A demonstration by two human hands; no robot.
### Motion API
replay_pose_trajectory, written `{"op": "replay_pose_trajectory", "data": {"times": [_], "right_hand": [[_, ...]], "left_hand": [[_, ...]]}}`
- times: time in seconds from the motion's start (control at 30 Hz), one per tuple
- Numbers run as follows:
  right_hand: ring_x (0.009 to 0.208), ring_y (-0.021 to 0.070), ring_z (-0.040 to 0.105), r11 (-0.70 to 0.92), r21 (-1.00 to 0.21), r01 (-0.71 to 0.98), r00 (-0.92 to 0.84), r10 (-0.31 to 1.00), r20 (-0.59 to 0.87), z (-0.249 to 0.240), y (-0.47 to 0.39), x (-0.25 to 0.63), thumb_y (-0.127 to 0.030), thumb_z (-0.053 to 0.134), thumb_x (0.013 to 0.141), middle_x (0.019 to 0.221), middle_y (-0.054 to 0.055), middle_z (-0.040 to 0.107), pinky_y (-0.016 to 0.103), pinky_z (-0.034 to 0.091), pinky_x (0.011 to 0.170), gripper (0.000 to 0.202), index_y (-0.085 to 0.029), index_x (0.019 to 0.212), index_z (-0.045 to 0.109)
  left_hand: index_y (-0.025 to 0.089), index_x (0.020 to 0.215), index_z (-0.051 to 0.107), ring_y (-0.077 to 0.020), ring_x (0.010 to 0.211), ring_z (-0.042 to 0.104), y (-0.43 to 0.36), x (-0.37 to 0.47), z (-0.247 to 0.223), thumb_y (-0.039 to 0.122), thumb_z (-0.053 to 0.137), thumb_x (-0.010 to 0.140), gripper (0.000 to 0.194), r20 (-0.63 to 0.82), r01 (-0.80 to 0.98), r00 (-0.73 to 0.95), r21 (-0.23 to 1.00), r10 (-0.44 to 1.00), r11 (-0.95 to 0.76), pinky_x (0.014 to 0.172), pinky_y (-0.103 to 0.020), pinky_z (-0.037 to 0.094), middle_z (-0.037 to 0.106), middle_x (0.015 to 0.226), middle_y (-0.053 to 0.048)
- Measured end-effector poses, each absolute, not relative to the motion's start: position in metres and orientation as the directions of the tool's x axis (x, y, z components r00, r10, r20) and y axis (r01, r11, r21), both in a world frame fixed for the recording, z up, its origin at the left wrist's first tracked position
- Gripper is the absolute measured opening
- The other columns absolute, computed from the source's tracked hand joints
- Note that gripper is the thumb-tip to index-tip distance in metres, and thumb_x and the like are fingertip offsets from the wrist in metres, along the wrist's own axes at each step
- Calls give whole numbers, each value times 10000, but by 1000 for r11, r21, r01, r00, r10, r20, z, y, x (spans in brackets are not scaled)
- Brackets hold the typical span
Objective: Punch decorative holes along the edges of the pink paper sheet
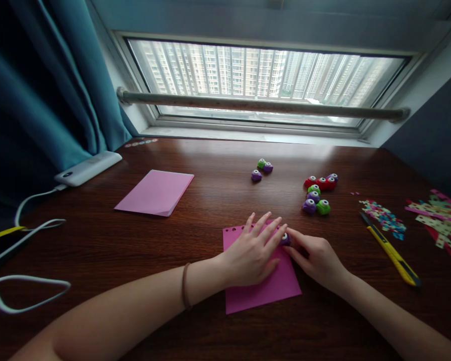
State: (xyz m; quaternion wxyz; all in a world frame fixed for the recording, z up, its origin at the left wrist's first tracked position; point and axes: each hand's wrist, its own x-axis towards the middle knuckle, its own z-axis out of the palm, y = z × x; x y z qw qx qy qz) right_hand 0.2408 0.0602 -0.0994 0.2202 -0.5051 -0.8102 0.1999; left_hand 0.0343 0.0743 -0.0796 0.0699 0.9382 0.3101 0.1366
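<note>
A bright pink sheet of paper (244,299) lies in front of me, with a row of small punched holes along its far left edge. My left hand (251,253) rests flat on it, fingers spread. At the sheet's far right corner, my right hand (317,255) pinches a small purple craft punch (285,239) between thumb and fingers. The punch sits at the paper's edge, partly covered by my fingers. Whether paper is inside its slot is hidden.
Beyond the sheet stand more punches: purple (256,175), green (323,207) and red (310,182). Rightward lie a yellow utility knife (393,253), punched confetti (385,218) and paper strips (439,223). Leftward are a lighter pink paper stack (156,193), a white power bank (90,169) and its cable (30,277).
</note>
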Motion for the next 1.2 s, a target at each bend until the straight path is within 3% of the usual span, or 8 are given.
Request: {"op": "replay_pose_trajectory", "data": {"times": [0.23, 0.5, 0.67, 0.77, 0.87, 1.0, 1.1, 1.2], "right_hand": [[491, 106, 473, 264, -616, 742, -142, 960, 241, -92, 70, 256, -343, 527, 836, 590, -40, 517, 234, 382, 520, 266, -189, 1051, 555], [587, 177, 577, -33, -360, 932, 108, 976, 190, -87, 82, 275, -393, 547, 807, 622, -48, 597, 274, 328, 534, 259, -266, 1033, 545], [645, 193, 604, -78, -306, 949, 119, 986, 118, -87, 85, 274, -387, 523, 817, 686, -35, 631, 272, 298, 506, 258, -258, 1040, 524], [660, 211, 606, -110, -270, 957, 139, 986, 91, -86, 86, 273, -393, 514, 819, 692, -31, 636, 275, 288, 498, 257, -259, 1039, 514], [621, 209, 589, -126, -268, 955, 162, 980, 117, -85, 84, 272, -383, 520, 818, 660, -31, 620, 282, 299, 494, 306, -247, 1089, 484], [615, 143, 538, 270, -386, 882, -162, 943, 289, -86, 78, 267, -298, 519, 836, 715, -21, 595, 279, 402, 579, 230, -228, 1055, 516], [758, 146, 514, 634, -308, 710, -548, 771, 325, -85, 74, 264, -223, 490, 857, 837, 3, 596, 278, 435, 681, 210, -244, 1051, 565], [859, 165, 492, 737, -229, 636, -665, 674, 323, -81, 71, 261, -178, 499, 845, 995, 23, 599, 306, 443, 766, 349, -224, 1191, 508]], "left_hand": [[47, 1387, 138, -357, 1330, 114, 75, 32, -84, 425, 473, 828, 753, 174, 637, 710, 254, 682, -728, 1066, -555, 134, 218, 1431, -216], [68, 1376, 165, -342, 1261, 258, 76, 30, -86, 415, 514, 784, 770, 183, 627, 686, 343, 704, -700, 1064, -548, 167, 329, 1335, -200], [50, 1372, 148, -323, 1206, 283, 76, 28, -87, 349, 556, 744, 807, 218, 593, 668, 421, 711, -686, 1065, -517, 198, 315, 1264, -189], [53, 1355, 179, -286, 1151, 333, 77, 28, -87, 259, 546, 742, 744, 230, 544, 642, 536, 732, -646, 1036, -459, 281, 340, 1203, -168], [109, 1238, 385, -236, 1024, 421, 80, 28, -86, 157, 510, 741, 515, 248, 473, 571, 680, 783, -560, 939, -388, 378, 395, 1086, -115], [169, 818, 558, -172, 851, 469, 87, 28, -86, 33, 438, 714, 210, 255, 383, 447, 811, 858, -441, 798, -317, 409, 428, 894, -39], [175, 698, 527, -159, 815, 476, 93, 27, -87, -1, 391, 691, 223, 264, 349, 393, 843, 881, -409, 764, -306, 404, 445, 834, -22], [178, 656, 501, -158, 807, 488, 97, 26, -89, 3, 368, 692, 222, 268, 303, 353, 874, 897, -380, 752, -306, 407, 463, 811, -18]]}}
